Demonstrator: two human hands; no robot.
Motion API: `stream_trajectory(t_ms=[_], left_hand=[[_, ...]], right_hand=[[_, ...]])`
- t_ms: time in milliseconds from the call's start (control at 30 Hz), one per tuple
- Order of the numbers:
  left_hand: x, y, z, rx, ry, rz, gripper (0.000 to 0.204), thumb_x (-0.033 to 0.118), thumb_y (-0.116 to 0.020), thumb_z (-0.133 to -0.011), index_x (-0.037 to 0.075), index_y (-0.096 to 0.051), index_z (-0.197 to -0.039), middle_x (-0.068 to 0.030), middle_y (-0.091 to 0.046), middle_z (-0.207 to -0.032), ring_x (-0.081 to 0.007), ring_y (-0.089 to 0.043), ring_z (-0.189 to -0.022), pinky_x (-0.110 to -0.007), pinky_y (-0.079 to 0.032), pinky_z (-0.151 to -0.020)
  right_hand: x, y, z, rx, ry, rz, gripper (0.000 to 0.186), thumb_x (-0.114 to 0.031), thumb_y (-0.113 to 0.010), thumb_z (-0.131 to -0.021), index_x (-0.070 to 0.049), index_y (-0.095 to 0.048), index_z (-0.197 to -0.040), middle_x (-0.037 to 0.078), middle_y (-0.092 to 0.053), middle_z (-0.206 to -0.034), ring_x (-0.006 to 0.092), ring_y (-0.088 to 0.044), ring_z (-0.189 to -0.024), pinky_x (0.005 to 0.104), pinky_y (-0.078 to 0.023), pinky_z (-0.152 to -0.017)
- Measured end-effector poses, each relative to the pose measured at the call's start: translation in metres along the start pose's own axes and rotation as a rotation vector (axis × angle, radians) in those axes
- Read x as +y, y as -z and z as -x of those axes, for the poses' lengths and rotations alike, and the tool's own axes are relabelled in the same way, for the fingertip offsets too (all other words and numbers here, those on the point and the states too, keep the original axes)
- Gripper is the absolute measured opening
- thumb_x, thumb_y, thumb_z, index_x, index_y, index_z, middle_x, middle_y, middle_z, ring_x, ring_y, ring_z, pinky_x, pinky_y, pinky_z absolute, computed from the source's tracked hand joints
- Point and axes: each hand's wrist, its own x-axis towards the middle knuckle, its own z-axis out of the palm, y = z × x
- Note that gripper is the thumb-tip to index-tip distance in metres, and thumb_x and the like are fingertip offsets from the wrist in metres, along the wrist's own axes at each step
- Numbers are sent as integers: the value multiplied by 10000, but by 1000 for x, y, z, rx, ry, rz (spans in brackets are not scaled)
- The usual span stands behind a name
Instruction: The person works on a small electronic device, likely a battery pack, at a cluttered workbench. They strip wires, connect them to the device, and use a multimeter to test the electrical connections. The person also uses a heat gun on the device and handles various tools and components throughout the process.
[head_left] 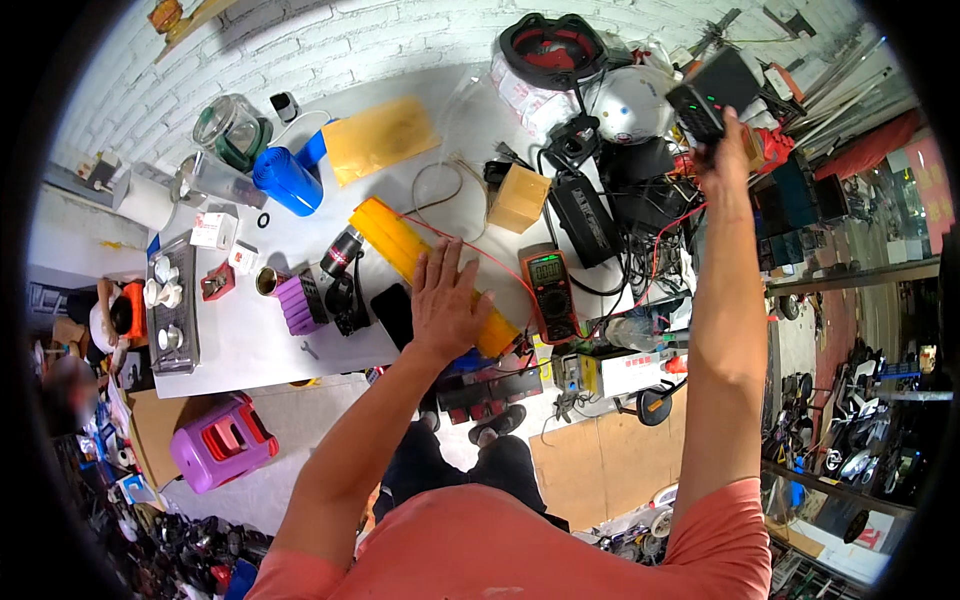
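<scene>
Across the front part of the white table lies a long yellow-wrapped pack (pixel 385 232), its near end dark with wires. My left hand (pixel 447 300) rests on top of it, fingers stretched out flat. Over on the far right, my right hand (pixel 727 155) grips a black box with small green lights (pixel 712 98), held up above a heap of gear. An orange and black multimeter (pixel 550 292) with a lit display lies just right of the pack. One thin red wire (pixel 495 260) runs from the pack toward it, and a black phone (pixel 392 313) lies beside my left hand.
A black charger-like brick (pixel 583 222), a cardboard box (pixel 519 199) and tangled cables crowd the right side. Left of the pack are a blue roll (pixel 288 182), a purple ribbed block (pixel 298 305) and a wire tray (pixel 172 315). A purple plastic stool (pixel 222 445) stands on the floor.
</scene>
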Motion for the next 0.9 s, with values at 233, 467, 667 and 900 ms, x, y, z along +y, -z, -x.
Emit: stream_trajectory(t_ms=[233, 467, 667, 900], left_hand=[[-2, -5, -3, -55, -2, -94, 524, 431, -610, -932, 108, -637, -1344, -163, -419, -1605, -379, -337, -1505, -551, -194, -1247], [4, -5, -8, -94, -26, -122, 535, 438, -622, -921, 126, -640, -1356, -147, -453, -1584, -381, -350, -1496, -554, -186, -1244], [2, -9, -4, -90, -22, -178, 523, 437, -617, -929, 133, -645, -1353, -145, -455, -1581, -370, -343, -1502, -551, -180, -1241], [2, -11, -2, -91, -60, -258, 566, 515, -564, -960, 130, -645, -1367, -148, -469, -1573, -379, -373, -1482, -541, -195, -1229]], right_hand=[[151, -77, 0, 97, -208, 44, 495, -463, -805, -885, 3, -649, -951, 89, -633, -738, 194, -525, -460, 357, -443, -420], [236, -56, -34, -6, -100, 737, 813, -505, -842, -832, 174, -642, -1231, 206, -705, -1076, 256, -677, -850, 364, -544, -786], [198, -10, 17, -128, 133, 641, 769, -551, -791, -831, 107, -686, -1216, 270, -710, -1227, 378, -671, -1177, 415, -488, -1015], [239, 187, 222, 393, -79, 14, 182, -159, -613, -1021, -54, -641, -876, 15, -630, -782, 110, -532, -641, 271, -415, -558]])
